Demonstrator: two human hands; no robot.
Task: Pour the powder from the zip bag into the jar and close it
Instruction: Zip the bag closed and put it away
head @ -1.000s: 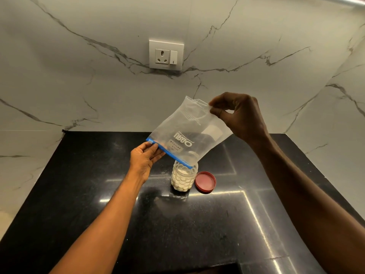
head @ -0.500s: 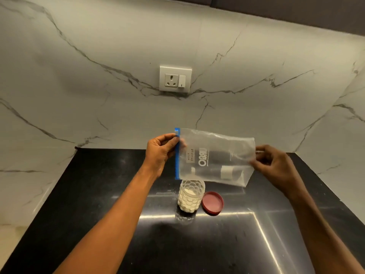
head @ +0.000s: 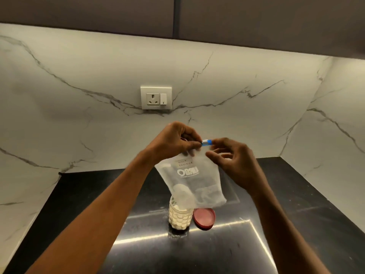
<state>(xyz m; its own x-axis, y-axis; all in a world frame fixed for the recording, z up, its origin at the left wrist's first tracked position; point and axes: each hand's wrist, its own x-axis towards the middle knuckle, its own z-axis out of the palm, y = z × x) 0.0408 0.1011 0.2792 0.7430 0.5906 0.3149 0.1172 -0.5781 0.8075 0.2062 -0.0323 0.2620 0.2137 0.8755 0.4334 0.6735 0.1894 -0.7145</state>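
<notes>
A clear zip bag [head: 194, 178] with a blue zip strip hangs upright in the air, zip end up, and looks empty. My left hand [head: 174, 139] pinches the zip strip from the left. My right hand [head: 232, 157] holds the strip's right end with its fingertips. Below the bag a textured glass jar [head: 180, 217] stands open on the black counter [head: 276, 224], holding white powder. The bag's lower corner hides part of the jar's mouth. The red lid [head: 204, 217] lies flat just right of the jar.
White marble walls close the counter in at the back and on both sides. A wall socket [head: 156, 97] sits on the back wall. Dark cabinets [head: 177, 14] hang overhead.
The bag has turned from mouth-down over the jar, through sideways, to zip end up. Both hands have come together at the zip strip. The view has tilted upward.
</notes>
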